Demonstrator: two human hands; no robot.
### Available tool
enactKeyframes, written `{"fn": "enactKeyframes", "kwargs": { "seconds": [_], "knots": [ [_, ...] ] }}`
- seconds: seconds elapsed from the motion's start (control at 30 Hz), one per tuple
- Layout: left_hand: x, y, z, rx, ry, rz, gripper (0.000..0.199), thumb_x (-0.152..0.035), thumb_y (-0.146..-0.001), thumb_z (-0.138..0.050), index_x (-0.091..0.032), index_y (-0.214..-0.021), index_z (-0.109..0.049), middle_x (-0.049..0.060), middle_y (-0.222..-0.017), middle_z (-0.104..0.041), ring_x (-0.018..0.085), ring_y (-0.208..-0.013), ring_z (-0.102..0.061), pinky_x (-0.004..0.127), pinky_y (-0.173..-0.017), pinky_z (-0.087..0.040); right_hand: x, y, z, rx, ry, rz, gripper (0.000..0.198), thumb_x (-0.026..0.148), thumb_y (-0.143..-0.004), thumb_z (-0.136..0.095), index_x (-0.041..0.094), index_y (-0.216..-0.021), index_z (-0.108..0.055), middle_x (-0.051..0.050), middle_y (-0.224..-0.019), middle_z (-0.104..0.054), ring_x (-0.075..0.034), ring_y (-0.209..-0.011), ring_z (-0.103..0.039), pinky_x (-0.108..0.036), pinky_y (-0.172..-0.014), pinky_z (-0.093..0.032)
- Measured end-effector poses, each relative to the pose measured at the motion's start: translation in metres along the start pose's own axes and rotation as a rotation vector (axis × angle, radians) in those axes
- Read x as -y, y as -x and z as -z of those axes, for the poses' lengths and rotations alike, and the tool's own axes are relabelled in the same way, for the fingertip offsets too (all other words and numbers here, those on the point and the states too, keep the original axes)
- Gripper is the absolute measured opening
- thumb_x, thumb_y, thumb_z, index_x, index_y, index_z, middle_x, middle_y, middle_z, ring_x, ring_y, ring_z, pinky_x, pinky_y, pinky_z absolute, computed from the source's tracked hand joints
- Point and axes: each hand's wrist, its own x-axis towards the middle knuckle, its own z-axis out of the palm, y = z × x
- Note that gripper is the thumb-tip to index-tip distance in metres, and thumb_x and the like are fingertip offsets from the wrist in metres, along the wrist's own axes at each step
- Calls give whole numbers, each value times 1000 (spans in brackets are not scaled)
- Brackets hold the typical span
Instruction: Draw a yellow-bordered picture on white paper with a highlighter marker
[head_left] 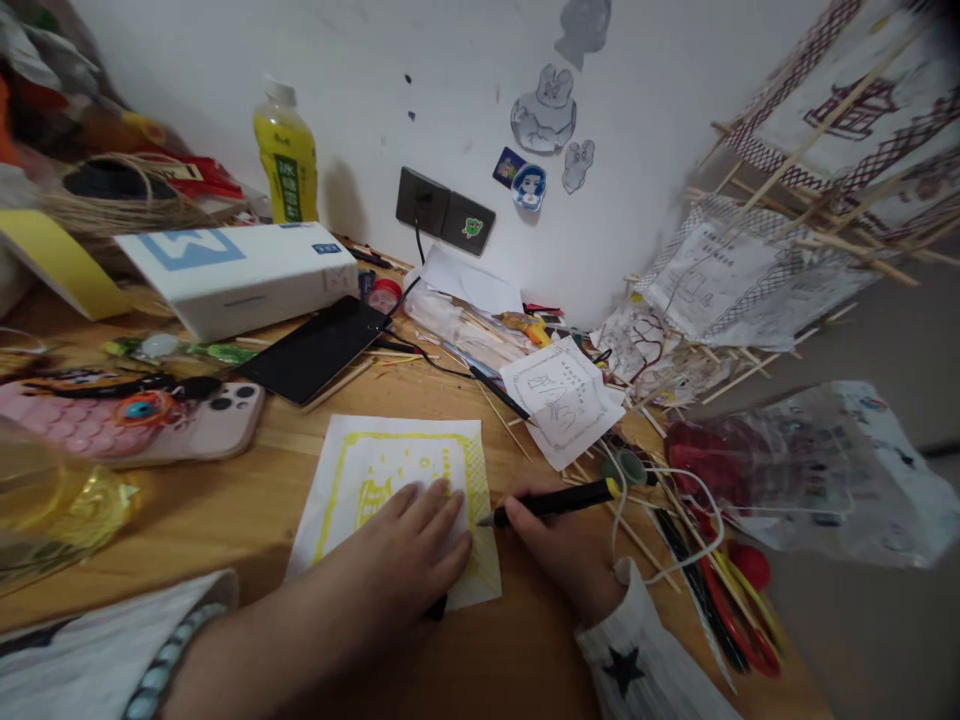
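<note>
A white sheet of paper point(405, 428) lies on the wooden table in front of me, with a yellow border, a patterned right edge and a small yellow picture drawn on it. My left hand point(409, 555) rests flat on the sheet, fingers stretched out, covering the lower middle of the drawing. A short black piece point(436, 607) pokes out from under that hand; its kind is hidden. Between the fingers of my right hand point(559, 550) is a black marker point(559, 500) with a yellow end. Its tip is at the sheet's right patterned edge.
Behind the sheet lie a black tablet point(315, 350), a pink-cased phone point(180, 420) and a white box point(247, 275). A second drawing point(559, 400) and thin sticks are to the right. Red-handled scissors point(739, 610) lie near the right edge. A glass point(52, 500) stands left.
</note>
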Motion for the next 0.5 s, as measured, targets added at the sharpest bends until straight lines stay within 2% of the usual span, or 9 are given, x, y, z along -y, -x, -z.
{"fn": "enactKeyframes", "kwargs": {
  "seconds": [0.27,0.5],
  "knots": [
    [2,0,-1,13,-11,-20,61,-46,-83,-61,-12,-133,-54,22,-140,-48,41,-126,-45,55,-99,-39,11,-1,2,100,1,82,20,23,-79,-48,25,-60,-55,1,-60,-62,-17,-59,-58,-27,-57,-48],
    [2,1,-4,-33,1,-13,59,-44,-81,-64,-14,-131,-55,21,-139,-49,40,-126,-44,55,-100,-38,5,-3,1,2,19,77,21,26,-78,-49,24,-58,-54,1,-57,-58,-17,-55,-55,-27,-52,-44]
  ]
}}
